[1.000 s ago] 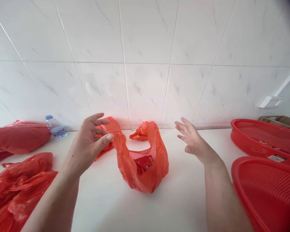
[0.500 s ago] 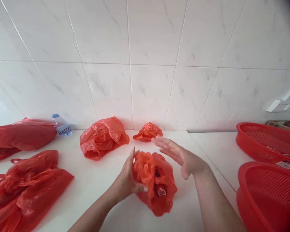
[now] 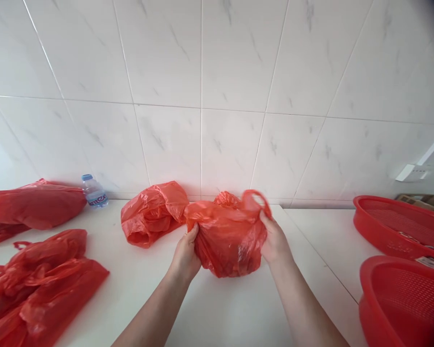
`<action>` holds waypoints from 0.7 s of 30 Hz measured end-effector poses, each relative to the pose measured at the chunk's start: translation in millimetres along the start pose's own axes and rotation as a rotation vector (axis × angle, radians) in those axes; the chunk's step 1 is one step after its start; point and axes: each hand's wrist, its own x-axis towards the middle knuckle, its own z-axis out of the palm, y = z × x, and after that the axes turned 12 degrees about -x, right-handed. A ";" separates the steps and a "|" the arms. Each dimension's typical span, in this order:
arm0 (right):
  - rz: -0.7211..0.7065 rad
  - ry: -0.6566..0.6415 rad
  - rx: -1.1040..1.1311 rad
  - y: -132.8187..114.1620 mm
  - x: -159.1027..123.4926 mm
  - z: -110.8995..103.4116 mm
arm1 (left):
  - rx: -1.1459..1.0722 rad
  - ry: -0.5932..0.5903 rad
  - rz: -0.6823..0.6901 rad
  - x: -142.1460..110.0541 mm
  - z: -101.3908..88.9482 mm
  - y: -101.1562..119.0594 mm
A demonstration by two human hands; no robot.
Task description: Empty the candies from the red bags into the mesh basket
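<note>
I hold a small red plastic bag (image 3: pixel 227 236) between both hands, just above the white counter (image 3: pixel 217 313) near its middle. My left hand (image 3: pixel 186 254) grips the bag's left side. On the right side my right hand (image 3: pixel 274 242) clasps it, with a handle loop sticking up above the fingers. The bag is bunched and its contents are hidden. Another crumpled red bag (image 3: pixel 152 212) lies just to the left, near the wall, apart from my hands.
More red bags lie at the far left (image 3: pixel 32 202) and front left (image 3: pixel 36 284). A small water bottle (image 3: pixel 93 191) lies against the tiled wall. Two red mesh baskets, one at the back (image 3: pixel 401 226) and one at the front (image 3: pixel 405 301), stand at the right.
A second ago both hands were open above an open bag. The left hand then took hold of it, and now both hands grip the bunched bag, lifted slightly toward the wall.
</note>
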 end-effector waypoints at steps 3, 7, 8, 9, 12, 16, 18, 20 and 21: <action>0.038 -0.009 0.097 -5.3 -0.4 -6.6 | -0.082 0.064 -0.040 7.1 -6.4 -3.8; 0.158 -0.023 0.149 3.3 -6.1 -2.6 | -0.111 0.160 -0.127 14.9 -20.7 -19.5; 0.171 -0.022 0.142 7.1 -7.6 0.3 | -0.112 0.178 -0.138 15.8 -23.9 -23.3; 0.187 -0.014 0.124 10.8 -9.1 3.5 | -0.114 0.191 -0.144 16.3 -26.7 -26.4; 0.255 0.065 0.087 18.9 -13.9 12.1 | -0.117 0.211 -0.143 15.7 -31.5 -30.8; 0.262 0.014 0.004 20.8 -18.8 15.6 | -0.104 0.223 -0.108 13.2 -31.6 -30.0; 0.270 -0.170 -0.067 19.6 -20.7 14.3 | -0.083 0.189 -0.092 11.6 -30.4 -30.0; 0.309 -0.376 -0.147 18.3 -22.7 13.3 | -0.045 0.133 -0.083 9.5 -28.9 -31.0; 0.327 -0.463 -0.200 17.7 -23.8 13.5 | -0.017 0.104 -0.084 7.9 -27.9 -31.7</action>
